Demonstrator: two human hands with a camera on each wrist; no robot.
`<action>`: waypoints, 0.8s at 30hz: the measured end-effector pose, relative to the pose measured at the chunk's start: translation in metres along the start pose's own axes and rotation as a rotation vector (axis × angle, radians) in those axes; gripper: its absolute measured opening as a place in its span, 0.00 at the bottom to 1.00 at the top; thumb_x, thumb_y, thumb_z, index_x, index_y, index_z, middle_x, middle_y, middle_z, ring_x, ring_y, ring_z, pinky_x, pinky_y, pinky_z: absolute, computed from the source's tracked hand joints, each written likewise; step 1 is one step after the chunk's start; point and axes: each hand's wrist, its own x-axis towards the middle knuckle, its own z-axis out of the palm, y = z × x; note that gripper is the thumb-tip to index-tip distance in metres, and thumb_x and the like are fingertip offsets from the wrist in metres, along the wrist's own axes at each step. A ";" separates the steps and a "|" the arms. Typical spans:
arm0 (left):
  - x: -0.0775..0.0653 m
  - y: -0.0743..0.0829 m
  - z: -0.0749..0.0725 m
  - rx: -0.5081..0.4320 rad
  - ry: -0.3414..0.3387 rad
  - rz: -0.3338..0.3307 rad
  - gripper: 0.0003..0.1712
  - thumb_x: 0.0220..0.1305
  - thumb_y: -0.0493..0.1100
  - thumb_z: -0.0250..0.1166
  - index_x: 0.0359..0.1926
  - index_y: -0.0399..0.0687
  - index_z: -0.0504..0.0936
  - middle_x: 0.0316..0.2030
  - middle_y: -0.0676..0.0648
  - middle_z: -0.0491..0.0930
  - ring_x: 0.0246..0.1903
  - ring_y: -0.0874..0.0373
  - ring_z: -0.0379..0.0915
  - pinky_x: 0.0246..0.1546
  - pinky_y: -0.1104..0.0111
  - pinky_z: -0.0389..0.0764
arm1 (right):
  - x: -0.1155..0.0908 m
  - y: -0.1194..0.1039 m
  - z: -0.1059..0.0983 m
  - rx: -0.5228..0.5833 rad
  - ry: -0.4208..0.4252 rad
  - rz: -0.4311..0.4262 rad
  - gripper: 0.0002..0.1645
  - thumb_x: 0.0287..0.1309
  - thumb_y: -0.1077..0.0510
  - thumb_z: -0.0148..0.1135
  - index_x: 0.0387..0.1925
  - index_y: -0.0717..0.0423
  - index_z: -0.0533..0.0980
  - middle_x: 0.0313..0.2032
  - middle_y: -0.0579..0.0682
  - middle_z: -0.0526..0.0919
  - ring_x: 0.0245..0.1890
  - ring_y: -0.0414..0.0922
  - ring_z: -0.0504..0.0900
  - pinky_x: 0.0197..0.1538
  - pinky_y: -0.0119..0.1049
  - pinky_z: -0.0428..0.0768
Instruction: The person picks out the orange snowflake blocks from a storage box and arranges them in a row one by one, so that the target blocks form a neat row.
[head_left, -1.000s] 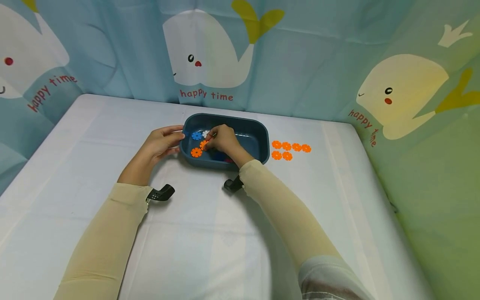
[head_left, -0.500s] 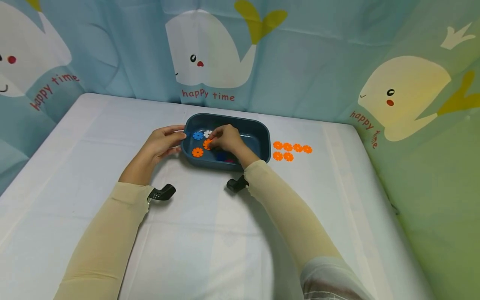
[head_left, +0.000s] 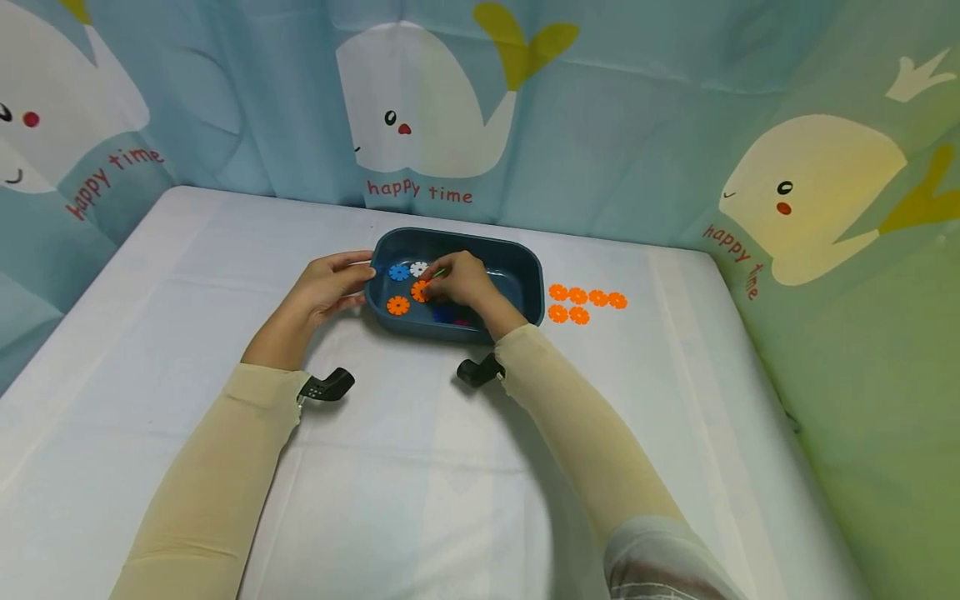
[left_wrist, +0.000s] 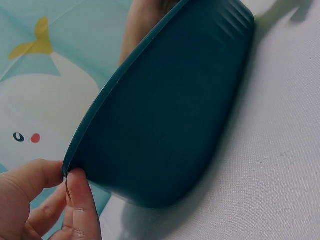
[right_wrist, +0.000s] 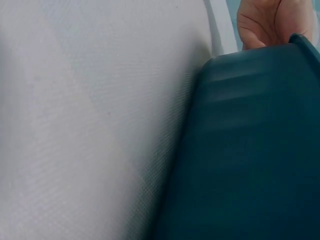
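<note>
A dark blue-green plastic tub [head_left: 397, 332] stands on the table with notched snowflake discs inside. My left hand [head_left: 330, 287] grips its left rim; in the left wrist view, thumb and fingers [left_wrist: 82, 195] pinch the edge. My right hand [head_left: 461, 282] reaches into the tub, fingers curled, with an orange snowflake disc [head_left: 420, 291] at the fingertips. A sliver of green [head_left: 439, 272] shows by those fingers, partly hidden. Nearby in the tub lie a blue disc [head_left: 399, 272], a white disc [head_left: 418, 269] and another orange disc [head_left: 398, 306]. The right wrist view shows only the tub's outer wall [right_wrist: 250, 150] and the left hand.
Several orange discs [head_left: 578, 296] lie in two rows on the white-covered table [head_left: 390, 467], right of the tub. Darker blue and red pieces [head_left: 450, 315] sit low against the tub's near wall. A whale-print curtain [head_left: 630, 125] hangs behind the table.
My right hand has shifted slightly right inside the tub, and the orange disc at its fingertips has moved right with it. My left hand keeps its grip on the rim.
</note>
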 end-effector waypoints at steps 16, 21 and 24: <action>0.000 0.000 0.000 0.007 -0.008 0.016 0.30 0.68 0.41 0.63 0.69 0.49 0.70 0.53 0.47 0.78 0.37 0.68 0.80 0.33 0.77 0.83 | -0.011 0.004 -0.009 0.120 0.020 -0.003 0.12 0.59 0.65 0.66 0.45 0.62 0.84 0.42 0.58 0.86 0.34 0.45 0.85 0.41 0.33 0.85; 0.000 0.000 0.000 0.011 -0.008 0.011 0.30 0.68 0.41 0.63 0.70 0.50 0.69 0.56 0.46 0.76 0.37 0.68 0.80 0.33 0.77 0.83 | -0.016 0.009 -0.012 0.177 0.037 -0.010 0.12 0.60 0.67 0.65 0.46 0.64 0.83 0.41 0.60 0.85 0.34 0.46 0.85 0.42 0.35 0.86; 0.000 0.000 0.000 0.016 -0.003 0.009 0.30 0.68 0.42 0.63 0.70 0.51 0.69 0.58 0.45 0.75 0.37 0.68 0.80 0.33 0.77 0.83 | -0.017 0.012 -0.013 0.198 0.046 -0.010 0.12 0.60 0.67 0.65 0.46 0.64 0.83 0.42 0.60 0.85 0.35 0.46 0.86 0.42 0.35 0.86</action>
